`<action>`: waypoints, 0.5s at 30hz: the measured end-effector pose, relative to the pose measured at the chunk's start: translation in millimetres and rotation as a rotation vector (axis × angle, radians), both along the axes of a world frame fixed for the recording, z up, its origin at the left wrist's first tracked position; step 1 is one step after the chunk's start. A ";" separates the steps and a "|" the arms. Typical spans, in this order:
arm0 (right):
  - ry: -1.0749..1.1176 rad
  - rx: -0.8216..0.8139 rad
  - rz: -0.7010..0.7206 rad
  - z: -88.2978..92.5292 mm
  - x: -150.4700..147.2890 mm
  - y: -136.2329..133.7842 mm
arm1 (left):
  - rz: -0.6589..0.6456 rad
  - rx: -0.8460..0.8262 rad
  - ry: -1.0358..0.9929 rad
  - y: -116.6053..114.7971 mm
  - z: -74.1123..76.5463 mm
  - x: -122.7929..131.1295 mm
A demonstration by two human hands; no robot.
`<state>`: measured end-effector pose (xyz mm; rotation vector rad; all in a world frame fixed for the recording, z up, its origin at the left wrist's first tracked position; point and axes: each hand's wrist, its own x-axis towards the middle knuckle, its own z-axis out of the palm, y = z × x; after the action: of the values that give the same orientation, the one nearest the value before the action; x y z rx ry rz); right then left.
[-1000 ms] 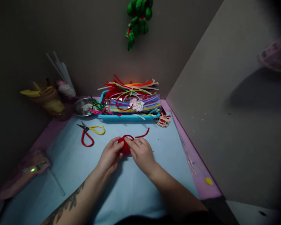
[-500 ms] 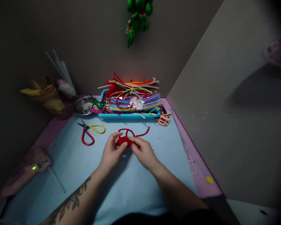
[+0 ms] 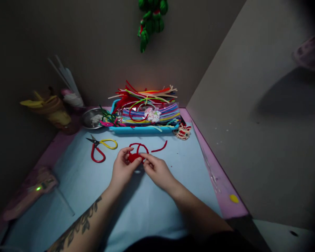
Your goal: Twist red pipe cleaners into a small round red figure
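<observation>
Over the middle of the blue cloth, my left hand grips a red fuzzy piece that looks made of pipe cleaner, with a thin red loop standing out from its far side. My right hand is closed at the right edge of the same piece, thumb and forefinger pinched on it or on the loop's end; the fingers hide which. A short loose length of red pipe cleaner lies just beyond my right hand. Left of my hands rest scissors with one red and one yellow handle, blades apart.
A blue tray of colourful pipe cleaners stands at the back, beside a metal bowl and a lion-face ornament. A glue gun with a green light lies at left. Walls rise behind and right; green figures hang above.
Both hands and the red piece have shifted slightly left. My right fingers have drawn back a little along the piece's edge. The view has moved slightly.
</observation>
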<state>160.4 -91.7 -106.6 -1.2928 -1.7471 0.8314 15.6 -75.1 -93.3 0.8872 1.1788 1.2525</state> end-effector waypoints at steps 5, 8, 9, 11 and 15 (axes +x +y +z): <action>0.264 -0.158 -0.002 4.7 -5.4 -4.7 | 0.035 -0.124 -0.168 3.4 0.9 -2.0; 0.348 -0.242 -0.038 3.3 -6.4 -3.9 | 0.043 -0.166 -0.185 3.8 2.1 -2.4; 0.357 -0.261 -0.037 2.1 -6.4 -3.3 | 0.042 -0.175 -0.191 3.9 2.4 -2.5; 0.341 -0.261 -0.033 -0.7 -5.7 -2.2 | 0.039 -0.193 -0.210 4.1 2.7 -3.0; 0.171 -0.118 -0.059 -3.3 -2.3 -1.7 | 0.041 -0.223 -0.250 4.9 2.7 -4.4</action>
<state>158.1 -93.4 -109.9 -1.3035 -1.5385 0.9929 11.2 -70.2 -90.6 0.5279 1.1142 1.1985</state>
